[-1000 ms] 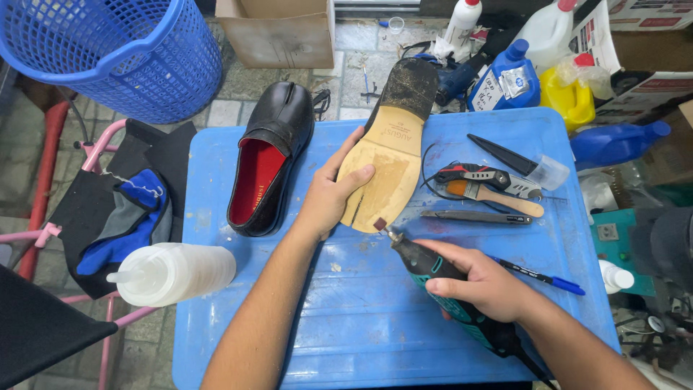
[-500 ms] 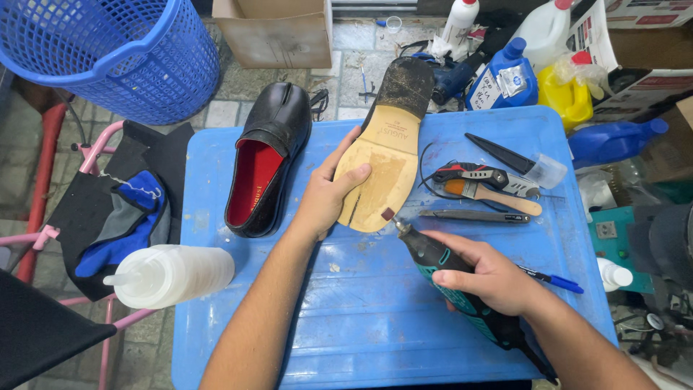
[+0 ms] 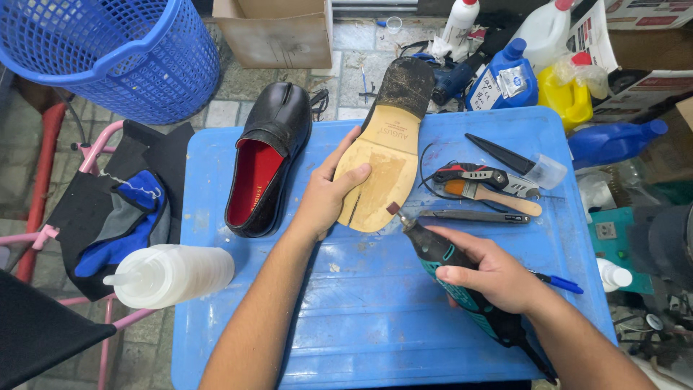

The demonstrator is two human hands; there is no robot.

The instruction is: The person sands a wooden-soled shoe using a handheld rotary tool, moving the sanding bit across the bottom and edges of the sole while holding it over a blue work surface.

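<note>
Currently our left hand (image 3: 326, 195) clamps the upturned black shoe with the tan sole (image 3: 382, 170) flat on the blue plastic table (image 3: 361, 318), steadying it. Our right hand (image 3: 491, 274) grips the teal-and-black rotary tool (image 3: 451, 267) pen-style, tip angled just beside the sole's toe edge.

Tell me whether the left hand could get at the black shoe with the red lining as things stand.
Probably yes. The left hand is holding the upturned tan sole, so it would need to let go first, but the black shoe lies right beside it on the blue table with nothing between.
</note>
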